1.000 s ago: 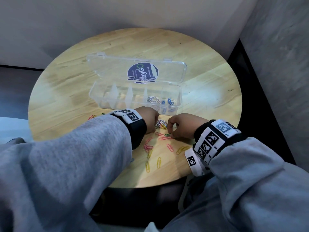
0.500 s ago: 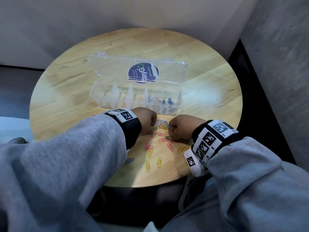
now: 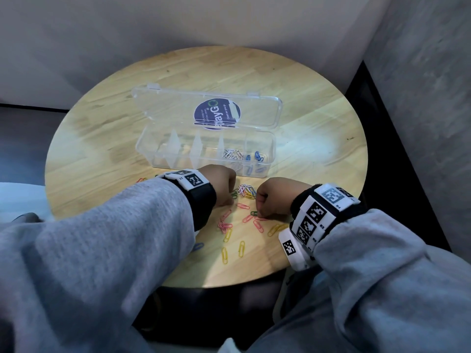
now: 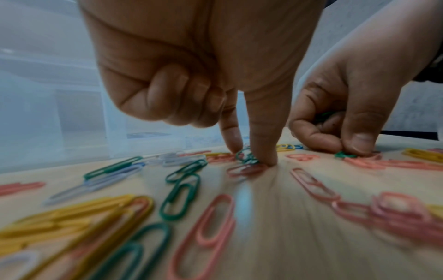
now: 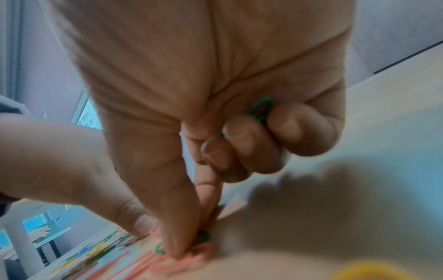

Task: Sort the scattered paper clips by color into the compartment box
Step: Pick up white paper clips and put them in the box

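Observation:
A clear compartment box stands open on the round wooden table. White clips and blue clips lie in its two right compartments. Pink, yellow and green paper clips lie scattered in front of it. My left hand pinches a green clip on the table between thumb and forefinger, its other fingers curled. My right hand pinches another green clip on the table. Its curled fingers also hold a green clip.
The box lid with a round dark sticker lies flat behind the box. A small mixed pile of clips sits between my hands. Walls close in behind and to the right; the table's near edge is just below my wrists.
Both hands stayed low over the clips. The left wrist drew slightly left and back, and the right fingertips shifted a little onto the green clip.

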`<state>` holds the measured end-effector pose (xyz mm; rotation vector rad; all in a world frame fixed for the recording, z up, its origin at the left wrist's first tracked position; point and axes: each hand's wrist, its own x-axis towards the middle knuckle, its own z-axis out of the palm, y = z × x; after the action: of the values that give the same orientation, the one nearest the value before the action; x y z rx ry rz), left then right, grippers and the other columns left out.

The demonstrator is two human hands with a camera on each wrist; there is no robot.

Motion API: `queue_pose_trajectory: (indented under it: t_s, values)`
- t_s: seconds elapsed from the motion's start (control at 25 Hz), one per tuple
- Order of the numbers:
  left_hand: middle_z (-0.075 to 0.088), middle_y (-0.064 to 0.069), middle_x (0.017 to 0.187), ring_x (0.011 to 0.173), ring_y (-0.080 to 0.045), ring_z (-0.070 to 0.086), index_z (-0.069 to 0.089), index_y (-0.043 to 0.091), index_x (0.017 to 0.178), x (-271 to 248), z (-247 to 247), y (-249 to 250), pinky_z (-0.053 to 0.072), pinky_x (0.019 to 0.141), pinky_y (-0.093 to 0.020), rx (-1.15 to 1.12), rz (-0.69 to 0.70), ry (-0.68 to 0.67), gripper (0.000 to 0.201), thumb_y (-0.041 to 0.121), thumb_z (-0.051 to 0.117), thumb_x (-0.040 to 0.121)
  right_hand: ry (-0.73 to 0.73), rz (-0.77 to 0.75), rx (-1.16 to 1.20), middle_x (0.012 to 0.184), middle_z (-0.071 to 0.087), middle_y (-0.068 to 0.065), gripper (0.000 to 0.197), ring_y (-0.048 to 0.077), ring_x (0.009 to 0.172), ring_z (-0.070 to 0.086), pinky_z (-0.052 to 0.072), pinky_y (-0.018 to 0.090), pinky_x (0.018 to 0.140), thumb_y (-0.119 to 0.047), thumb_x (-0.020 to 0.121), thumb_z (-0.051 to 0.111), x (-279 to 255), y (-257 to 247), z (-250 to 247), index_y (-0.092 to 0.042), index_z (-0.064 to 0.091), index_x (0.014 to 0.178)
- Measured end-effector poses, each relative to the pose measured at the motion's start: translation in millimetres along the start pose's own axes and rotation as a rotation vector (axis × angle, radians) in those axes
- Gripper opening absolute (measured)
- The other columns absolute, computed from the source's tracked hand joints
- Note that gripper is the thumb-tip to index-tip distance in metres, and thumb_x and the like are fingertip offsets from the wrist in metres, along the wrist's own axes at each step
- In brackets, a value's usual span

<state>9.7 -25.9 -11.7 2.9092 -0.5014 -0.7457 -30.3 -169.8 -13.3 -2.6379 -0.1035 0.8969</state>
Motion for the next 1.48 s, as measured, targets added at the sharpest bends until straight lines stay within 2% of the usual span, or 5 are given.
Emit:
queue_pose_trajectory:
  t_s: [0.16,0.64,0.84,1.16,1.48]
  values:
    - [0.054,0.001,0.099,0.086,-0.018,0.046,0.058,0.022,0.108,-1.1,0.2,0.5,0.034,0.065,-0.024,0.012,0.044,0.007,0.029,0.023,0.069,0.081,-0.003,0.002,0.018,0.066,0.053,-0.008,0.004,0.006,0.06,0.047,0.036,0.019,0.051,-0.013,0.081,0.066,-0.6,0.9,-0.5,-0.017,0.064,0.083]
    - [0.061,0.002,0.089,0.082,-0.018,0.055,0.063,0.02,0.087,1.2,4.8,1.6,0.036,0.056,-0.022,0.053,0.016,-0.077,0.007,0.019,0.061,0.081,-0.017,0.01,-0.002,0.074,0.058,0.0,0.003,0.016,0.075,0.052,0.042,0.024,0.064,-0.017,0.08,0.065,-4.1,-0.6,-3.3,-0.015,0.064,0.078]
    - [0.057,0.005,0.079,0.079,-0.016,0.053,0.062,0.02,0.085,-7.7,-3.0,3.2,0.035,0.055,-0.022,0.006,0.026,-0.07,0.005,0.02,0.059,0.082,-0.03,0.034,0.242,0.064,0.058,-0.001,0.008,0.014,0.058,0.048,0.042,0.026,0.063,-0.018,0.077,0.064,-7.9,7.9,-16.2,-0.016,0.063,0.069]
    - [0.051,-0.011,0.066,0.048,-0.014,0.047,0.043,0.009,0.065,-32.6,-32.1,-31.0,0.039,0.042,-0.015,-1.171,-0.102,-0.118,0.028,-0.003,0.044,0.091,-0.062,-0.053,0.763,0.057,0.055,0.003,0.02,0.011,0.047,0.044,0.039,0.017,0.045,0.005,0.085,0.051,-11.1,-4.5,-19.6,-0.012,0.057,0.076]
    - [0.055,-0.002,0.054,0.041,-0.01,0.05,0.051,0.013,0.069,-49.4,-45.1,-80.7,0.043,0.041,-0.012,-1.59,-0.208,-0.023,0.023,0.005,0.04,0.087,-0.03,-0.036,1.262,0.069,0.045,0.009,0.031,0.018,0.057,0.048,0.043,0.019,0.043,0.002,0.091,0.029,-15.6,-36.1,-18.6,-0.005,0.052,0.072]
